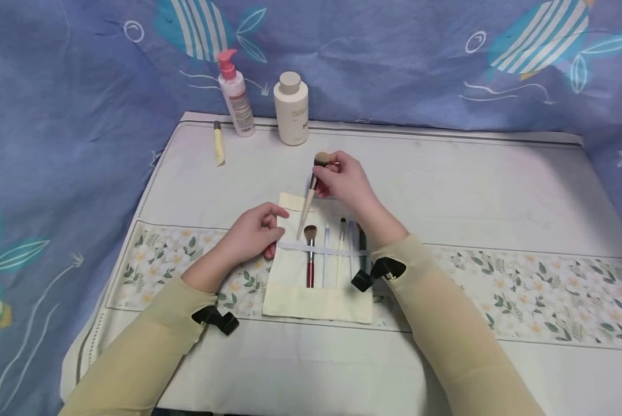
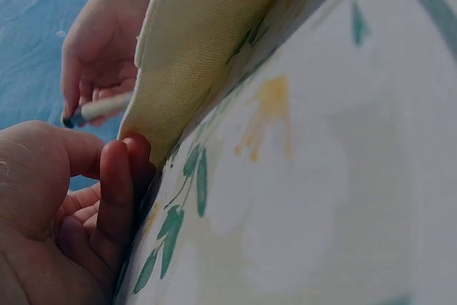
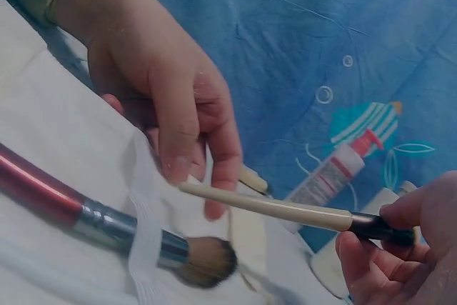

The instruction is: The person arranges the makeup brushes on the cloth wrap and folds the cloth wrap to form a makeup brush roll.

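My right hand point(image 1: 344, 179) pinches a makeup brush point(image 1: 309, 199) by its dark ferrule, tan bristles up. The brush's cream handle slants down, its tip close to the white elastic band point(image 1: 290, 246) near the left edge of a cream cloth brush roll point(image 1: 316, 303). At that left edge, my left hand point(image 1: 253, 231) grips the cloth between thumb and fingers; the edge stands raised off the table in the left wrist view. Under the band lies a red-handled brush point(image 3: 43, 187) with brown bristles. Several slimmer tools, among them a pale brush point(image 1: 340, 254), lie to its right.
A pink-pump bottle point(image 1: 240, 110), a white capped bottle point(image 1: 292, 112) and a small yellow tube point(image 1: 219, 144) are at the back left. The white tablecloth point(image 1: 472, 190) has a floral strip point(image 1: 524, 294). Blue fish-print fabric point(image 1: 383, 69) hangs behind the table.
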Tool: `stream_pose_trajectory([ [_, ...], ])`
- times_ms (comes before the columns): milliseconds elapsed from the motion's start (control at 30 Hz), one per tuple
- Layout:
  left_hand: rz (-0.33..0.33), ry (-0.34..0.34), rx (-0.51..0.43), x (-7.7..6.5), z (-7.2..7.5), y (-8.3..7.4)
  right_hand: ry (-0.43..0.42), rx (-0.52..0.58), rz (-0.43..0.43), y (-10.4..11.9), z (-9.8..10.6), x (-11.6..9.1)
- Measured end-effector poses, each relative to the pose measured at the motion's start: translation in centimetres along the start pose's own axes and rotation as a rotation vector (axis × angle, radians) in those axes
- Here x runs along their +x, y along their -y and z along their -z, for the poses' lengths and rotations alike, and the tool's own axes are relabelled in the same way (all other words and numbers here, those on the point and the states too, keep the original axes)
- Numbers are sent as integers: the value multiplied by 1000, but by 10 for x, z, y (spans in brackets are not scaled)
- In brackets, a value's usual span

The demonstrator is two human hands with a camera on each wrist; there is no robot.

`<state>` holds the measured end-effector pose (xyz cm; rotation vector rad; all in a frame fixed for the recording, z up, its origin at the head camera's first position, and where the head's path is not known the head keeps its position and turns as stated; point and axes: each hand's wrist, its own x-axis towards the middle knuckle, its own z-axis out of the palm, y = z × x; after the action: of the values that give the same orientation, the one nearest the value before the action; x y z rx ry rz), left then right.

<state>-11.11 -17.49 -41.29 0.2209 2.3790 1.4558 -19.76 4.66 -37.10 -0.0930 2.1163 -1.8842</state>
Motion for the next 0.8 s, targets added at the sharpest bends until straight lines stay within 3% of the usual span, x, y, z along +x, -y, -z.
stream_pose_trajectory([
  [333,-5,3,8,1,-2,-3,115,-176,-62,-7,-19,-3],
  [600,6,7,10,0,-1,-5,152,-575,44,-13,-26,-13],
  [800,18,10,13,-1,1,-5,192,-729,70,-13,-29,-19],
])
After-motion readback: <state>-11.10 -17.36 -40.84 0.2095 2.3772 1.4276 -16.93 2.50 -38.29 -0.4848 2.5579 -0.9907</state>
